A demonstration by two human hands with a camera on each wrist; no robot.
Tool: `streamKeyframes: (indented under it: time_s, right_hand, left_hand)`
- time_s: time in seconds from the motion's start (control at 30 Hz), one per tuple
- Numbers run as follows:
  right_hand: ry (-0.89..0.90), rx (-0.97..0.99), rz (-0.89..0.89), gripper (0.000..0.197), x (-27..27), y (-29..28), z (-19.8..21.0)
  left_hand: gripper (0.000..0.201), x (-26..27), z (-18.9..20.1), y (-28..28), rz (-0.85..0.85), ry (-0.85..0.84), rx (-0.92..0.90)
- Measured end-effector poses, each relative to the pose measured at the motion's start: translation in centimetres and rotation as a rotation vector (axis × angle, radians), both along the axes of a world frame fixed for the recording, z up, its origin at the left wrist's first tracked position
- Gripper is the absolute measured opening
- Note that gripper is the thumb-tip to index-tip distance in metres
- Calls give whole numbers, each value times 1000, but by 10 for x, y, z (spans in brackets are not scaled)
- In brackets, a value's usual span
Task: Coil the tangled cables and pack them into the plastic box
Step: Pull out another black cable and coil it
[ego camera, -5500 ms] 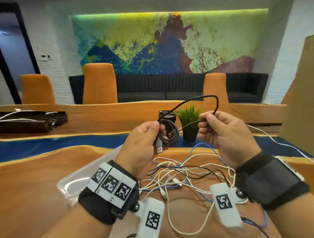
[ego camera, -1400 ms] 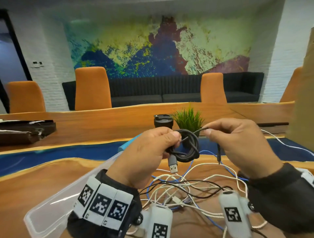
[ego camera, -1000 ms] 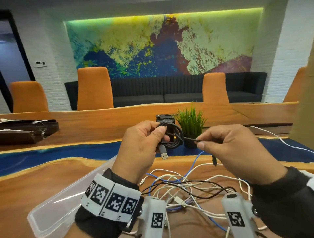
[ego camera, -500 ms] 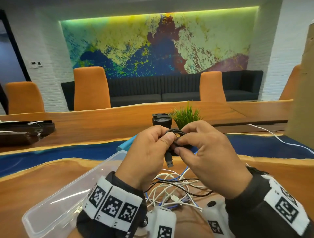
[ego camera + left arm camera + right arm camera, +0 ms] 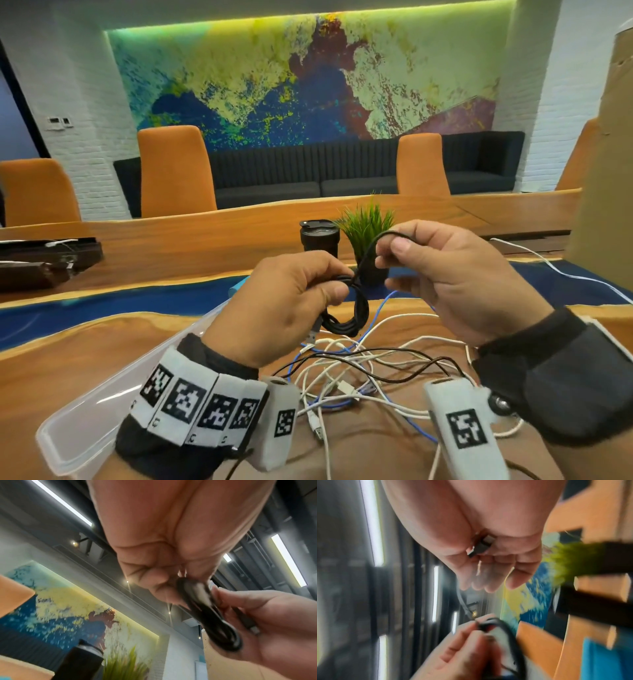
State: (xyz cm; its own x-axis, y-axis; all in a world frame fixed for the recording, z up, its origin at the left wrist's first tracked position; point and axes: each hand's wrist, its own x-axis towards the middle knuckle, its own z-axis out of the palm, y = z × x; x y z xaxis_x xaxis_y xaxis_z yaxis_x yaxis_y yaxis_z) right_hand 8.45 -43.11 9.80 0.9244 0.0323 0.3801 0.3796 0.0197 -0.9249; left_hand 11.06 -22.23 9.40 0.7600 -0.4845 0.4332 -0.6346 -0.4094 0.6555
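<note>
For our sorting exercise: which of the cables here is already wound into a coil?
The black cable held up in the left hand. The white cables and the blue cable lie loose and tangled on the table.

A large abstract mural of yellow, blue and maroon [image 5: 308,78] is glowing under strip lighting on the white brick wall [image 5: 78,102]. Below the mural a long dark ribbed sofa [image 5: 325,171] is sitting behind tall orange upholstered chairs [image 5: 174,171].
</note>
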Motion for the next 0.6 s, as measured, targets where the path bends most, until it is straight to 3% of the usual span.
streamKeyframes:
  time_s: [0.07,0.13,0.27,0.33,0.43,0.53,0.6]
  right_hand:
    - [-218,-374,-200,16,1,-2,-3]
    - [-308,-627,-267,15,0,-2,-4]
    - [-161,-840,-159,20,-7,1,0]
    - [-44,-700,-118,15,-7,3,1]
    - [111,-184,-110,6,-2,7,-4]
    - [251,252,38,12,3,13,-7]
    - [320,420,157,15,5,18,-9]
  left_hand:
    - [15,1,1,0,-1,36,-122]
    - [15,2,2,2,0,102,-264]
    - [16,4,3,5,26,67,-329]
    - [16,4,3,4,28,60,-325]
    - [17,3,1,0,-10,107,-331]
    - [17,1,0,-3,-59,152,-361]
    - [16,0,0,-4,-78,151,-390]
